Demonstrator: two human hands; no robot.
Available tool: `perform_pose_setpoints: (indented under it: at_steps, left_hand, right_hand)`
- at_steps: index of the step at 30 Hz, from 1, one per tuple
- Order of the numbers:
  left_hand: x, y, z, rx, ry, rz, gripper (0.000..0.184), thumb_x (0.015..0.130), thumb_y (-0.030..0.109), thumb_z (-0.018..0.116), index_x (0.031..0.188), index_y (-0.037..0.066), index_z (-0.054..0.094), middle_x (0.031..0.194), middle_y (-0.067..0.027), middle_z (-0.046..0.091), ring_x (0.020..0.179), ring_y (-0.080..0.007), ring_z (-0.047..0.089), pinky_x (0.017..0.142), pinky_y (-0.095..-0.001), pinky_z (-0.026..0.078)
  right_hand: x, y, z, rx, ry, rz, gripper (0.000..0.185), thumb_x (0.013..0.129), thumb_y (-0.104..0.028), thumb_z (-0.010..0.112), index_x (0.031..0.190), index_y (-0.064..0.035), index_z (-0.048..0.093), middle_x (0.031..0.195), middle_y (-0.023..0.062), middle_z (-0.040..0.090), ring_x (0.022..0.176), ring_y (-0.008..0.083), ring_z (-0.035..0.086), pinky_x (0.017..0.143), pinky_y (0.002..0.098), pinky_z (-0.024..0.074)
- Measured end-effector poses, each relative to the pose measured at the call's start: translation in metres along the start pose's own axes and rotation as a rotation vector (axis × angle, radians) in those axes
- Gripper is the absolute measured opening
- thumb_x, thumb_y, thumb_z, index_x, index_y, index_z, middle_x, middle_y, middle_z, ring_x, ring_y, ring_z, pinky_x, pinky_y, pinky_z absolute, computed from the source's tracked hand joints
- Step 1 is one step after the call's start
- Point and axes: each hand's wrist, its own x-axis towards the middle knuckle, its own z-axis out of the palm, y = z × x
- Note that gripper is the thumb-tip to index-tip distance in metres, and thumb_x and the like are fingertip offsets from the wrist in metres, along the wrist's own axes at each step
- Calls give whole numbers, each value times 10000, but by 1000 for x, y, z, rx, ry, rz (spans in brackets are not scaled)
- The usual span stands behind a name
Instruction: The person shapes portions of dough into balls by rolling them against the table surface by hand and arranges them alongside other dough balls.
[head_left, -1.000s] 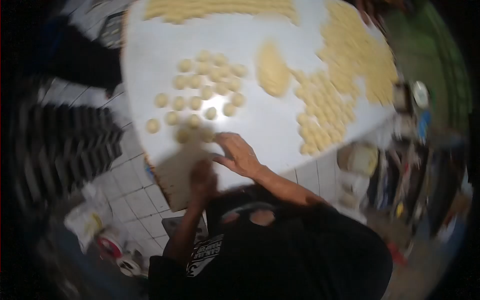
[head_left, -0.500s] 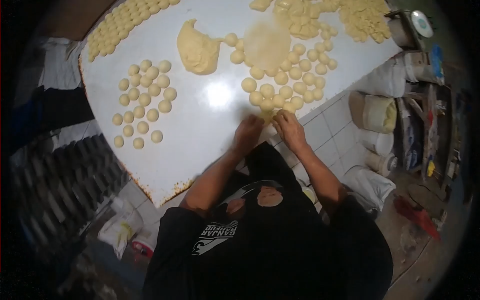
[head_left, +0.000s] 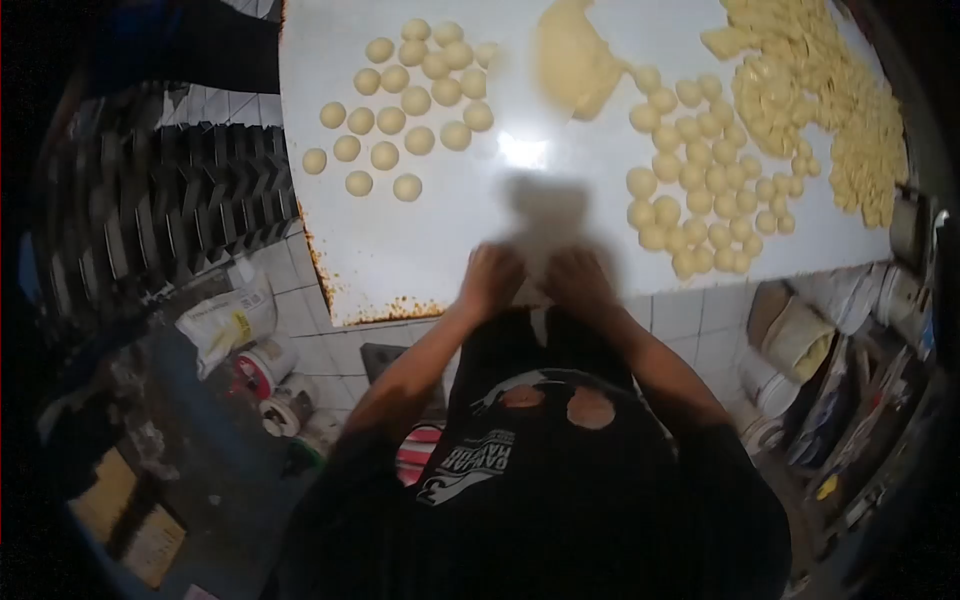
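Observation:
My left hand [head_left: 492,280] is closed at the table's front edge, its fingers curled down. Just right of it, with a narrow gap between, my right hand [head_left: 578,285] is closed too. Whatever is in the fingers is too hidden and dim to make out. A dark shadow falls on the white table [head_left: 420,245] ahead of both hands. Several round dough balls [head_left: 415,100] lie spaced apart to the upper left. Another group of dough balls [head_left: 697,200] sits packed closer at the right. A large lump of dough [head_left: 575,60] rests between the groups at the top.
Flattened dough pieces [head_left: 865,130] are heaped at the far right of the table. Dark stacked trays [head_left: 190,190] stand left of it. A white sack [head_left: 230,325] and tubs [head_left: 265,365] are on the floor at lower left, with more containers [head_left: 800,340] at the right.
Both hands have moved left from the right-hand dough balls, where they were pinching dough half a second ago. The camera view has shifted too, and the table appears turned in it.

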Motion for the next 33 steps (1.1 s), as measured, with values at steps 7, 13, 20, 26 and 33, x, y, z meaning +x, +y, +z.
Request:
perform_pose_setpoints:
  at_steps: [7,13,20,26,33]
  left_hand:
    - [52,-15,18,73,55,-254,106,877,158,747,905,82,679,941,-174,661,1008,-369,658,885,-532,494]
    - [78,-57,-53,394,-943,-340,101,893,152,749,899,93,667,928,-143,666,954,-330,661,888,-538,508]
    - [4,-39,-29,-145,-70,-78,129,911,184,757,900,110,652,922,-119,639,900,-363,615,778,-509,463]
    - [31,19,16,69,159,-214,228,858,96,806,1035,83,663,1031,-152,653,1007,-400,623,931,-500,483]
    - [41,10,-3,126,380,-388,166,959,140,745,1070,38,677,1109,-173,662,1089,-425,593,970,-522,451]
  right_hand:
    - [77,-10,47,-356,37,328,237,816,-266,807,863,-90,656,938,148,643,922,371,617,809,501,465]
    - [95,22,-37,-123,-481,311,350,911,-395,796,824,-66,711,831,151,682,870,354,673,803,513,521]
    - [54,34,-15,290,-110,215,276,869,-286,796,791,-45,688,898,191,740,863,379,709,757,543,519]
    - [50,23,24,-75,190,-64,227,846,-221,813,760,-77,659,839,153,632,864,365,600,800,471,466]
    - [72,34,-13,-18,67,233,218,862,-228,827,948,-75,699,1013,139,652,1027,358,602,910,503,482]
